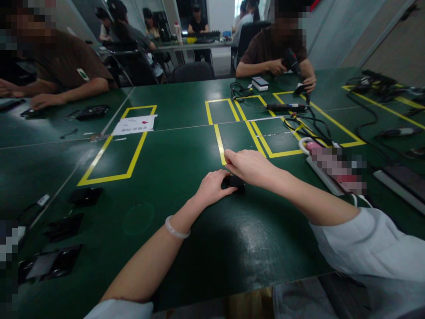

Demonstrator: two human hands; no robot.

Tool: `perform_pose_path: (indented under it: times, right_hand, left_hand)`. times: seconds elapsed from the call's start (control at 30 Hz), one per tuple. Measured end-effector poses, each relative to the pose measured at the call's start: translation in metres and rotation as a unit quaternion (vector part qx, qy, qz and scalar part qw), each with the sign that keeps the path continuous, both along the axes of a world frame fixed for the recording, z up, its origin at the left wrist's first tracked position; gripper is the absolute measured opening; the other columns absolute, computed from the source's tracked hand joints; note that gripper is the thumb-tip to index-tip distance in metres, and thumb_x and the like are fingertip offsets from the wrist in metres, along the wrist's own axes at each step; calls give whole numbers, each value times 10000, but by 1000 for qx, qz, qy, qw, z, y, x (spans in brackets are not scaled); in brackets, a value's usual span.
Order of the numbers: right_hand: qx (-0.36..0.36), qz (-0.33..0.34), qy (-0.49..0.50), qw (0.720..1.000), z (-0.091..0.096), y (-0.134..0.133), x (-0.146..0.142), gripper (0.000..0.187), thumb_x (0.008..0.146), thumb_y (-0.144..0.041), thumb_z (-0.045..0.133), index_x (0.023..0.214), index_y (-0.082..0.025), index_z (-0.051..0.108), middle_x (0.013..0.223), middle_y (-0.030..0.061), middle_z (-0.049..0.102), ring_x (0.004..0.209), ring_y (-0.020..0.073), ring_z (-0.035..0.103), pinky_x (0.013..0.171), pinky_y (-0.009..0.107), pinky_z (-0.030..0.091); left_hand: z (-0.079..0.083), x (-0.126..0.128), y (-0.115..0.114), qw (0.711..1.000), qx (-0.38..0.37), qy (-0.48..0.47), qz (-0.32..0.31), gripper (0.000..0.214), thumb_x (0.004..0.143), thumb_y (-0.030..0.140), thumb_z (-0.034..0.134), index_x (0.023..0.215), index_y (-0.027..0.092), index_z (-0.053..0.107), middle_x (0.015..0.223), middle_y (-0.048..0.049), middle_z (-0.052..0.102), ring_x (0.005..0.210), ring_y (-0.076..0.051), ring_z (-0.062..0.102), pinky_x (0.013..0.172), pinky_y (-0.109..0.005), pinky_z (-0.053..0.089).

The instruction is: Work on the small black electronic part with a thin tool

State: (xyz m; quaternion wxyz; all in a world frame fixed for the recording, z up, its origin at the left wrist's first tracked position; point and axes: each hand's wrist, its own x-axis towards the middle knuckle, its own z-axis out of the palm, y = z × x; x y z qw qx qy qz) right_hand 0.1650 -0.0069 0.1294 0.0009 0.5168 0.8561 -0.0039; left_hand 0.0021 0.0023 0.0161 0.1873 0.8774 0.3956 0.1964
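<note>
A small black block-like part (237, 182) rests on the green table (199, 257) in front of me. My left hand (212, 188) grips it from the left, thumb on the near side and fingers on the far side. Just above its far edge, my right hand (250, 166) is closed with fingers curled in a pinch. Whatever that pinch holds is hidden by the hand. Dark shadow and the fingers cover most of the part's detail.
Black parts (85, 196) lie at the left. A printed sheet (135, 125) sits across yellow tape (104, 180). To the right are a pen-shaped black tool (287, 107), cables and a phone-like device (327, 170). Two co-workers sit opposite, one holding a power tool (292, 61).
</note>
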Motion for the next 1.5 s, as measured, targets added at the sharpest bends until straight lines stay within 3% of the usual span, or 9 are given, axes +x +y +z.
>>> perform_pose_path:
  times: [0.3, 0.6, 0.77, 1.07, 1.27, 1.5]
  right_hand:
    - [7, -1, 5, 1000, 0, 0, 2, 257, 955, -360, 344, 1069, -186, 494, 880, 87, 694, 729, 217, 634, 533, 288, 228]
    - [-32, 15, 32, 999, 7, -2, 2, 187, 928, -244, 376, 1075, -187, 476, 932, 81, 690, 787, 197, 629, 563, 277, 271]
    - [4, 0, 12, 1000, 3, -1, 1, 272, 962, -379, 335, 1075, -180, 481, 892, 89, 698, 753, 222, 644, 544, 284, 250]
    - [-9, 17, 36, 999, 1, 0, 0, 204, 918, -237, 369, 1096, -184, 455, 894, 61, 695, 754, 196, 642, 539, 274, 249]
    - [27, 1, 3, 1000, -3, 2, 1, 259, 950, -363, 348, 1079, -182, 482, 857, 79, 701, 715, 221, 646, 523, 286, 213]
    - [-11, 17, 27, 999, 2, 1, 1, 220, 913, -223, 360, 1107, -188, 459, 912, 65, 698, 767, 196, 642, 549, 278, 262]
  left_hand:
    - [0, 0, 0, 1000, -1, -1, 0, 430, 833, 469, 640, 1146, 183, 569, 1094, -85, 663, 1003, -277, 633, 873, -403, 488]
    - [-1, -1, 0, 1000, -1, -1, -3, 428, 832, 485, 638, 1121, 175, 575, 1081, -87, 666, 996, -274, 635, 862, -392, 490]
    - [0, -1, 0, 1000, -3, 0, -3, 433, 831, 473, 640, 1133, 170, 569, 1104, -94, 665, 1004, -283, 634, 868, -404, 488]
    - [1, -1, 0, 1000, -7, 2, -4, 436, 837, 487, 630, 1146, 185, 571, 1099, -87, 664, 1005, -283, 634, 869, -408, 486]
    - [0, -1, 0, 1000, -6, 2, 0, 442, 836, 475, 634, 1164, 187, 560, 1118, -88, 660, 1021, -284, 630, 889, -413, 481]
    - [-3, -2, 1, 1000, -3, 5, 1, 418, 833, 486, 632, 1125, 193, 573, 1072, -80, 665, 994, -277, 635, 867, -405, 487]
